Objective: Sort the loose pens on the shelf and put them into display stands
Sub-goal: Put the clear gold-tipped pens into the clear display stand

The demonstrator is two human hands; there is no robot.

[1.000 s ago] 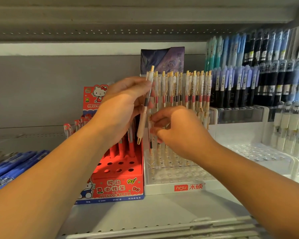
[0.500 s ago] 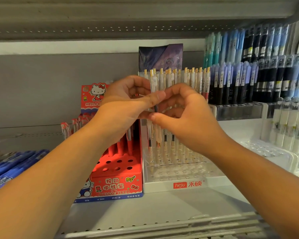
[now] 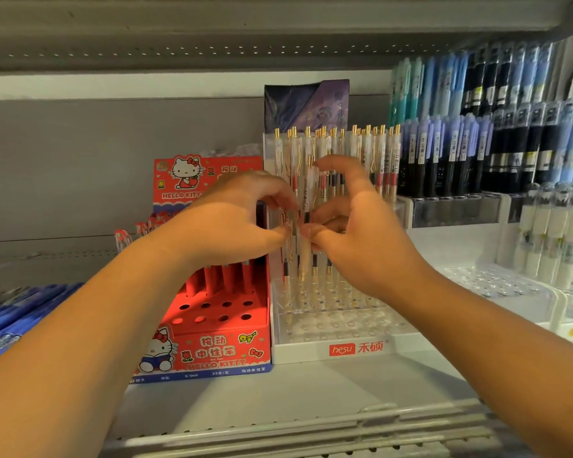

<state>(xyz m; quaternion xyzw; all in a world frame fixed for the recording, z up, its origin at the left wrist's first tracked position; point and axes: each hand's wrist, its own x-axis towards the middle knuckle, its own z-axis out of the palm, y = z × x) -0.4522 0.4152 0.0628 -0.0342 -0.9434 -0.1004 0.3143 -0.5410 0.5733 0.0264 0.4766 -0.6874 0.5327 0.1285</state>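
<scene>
Grey shop shelf (image 3: 278, 391): we see right hand (image 3: 361, 233) pinching white gold-clip pen (image 3: 309, 193) upright over clear hesu display stand (image 3: 298, 350); left hand (image 3: 232, 223) curled beside it, grip unclear. We judge pen light, stiff, slick: hold mid-barrel.

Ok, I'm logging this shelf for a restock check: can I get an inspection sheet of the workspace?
Surface: grey shelf, carrying the stands.
Job's things: pen, white, upright at the clear stand, whose back rows are full and front holes free; red stand beside it, partly filled.
Clutter: blue pens lying loose, far left.
Grippers: right hand pinches the pen; left hand curled beside it, contact unclear.
Cables: nothing seen.
Surroundings: racks of blue and black pens at right; upper shelf overhead.
</scene>
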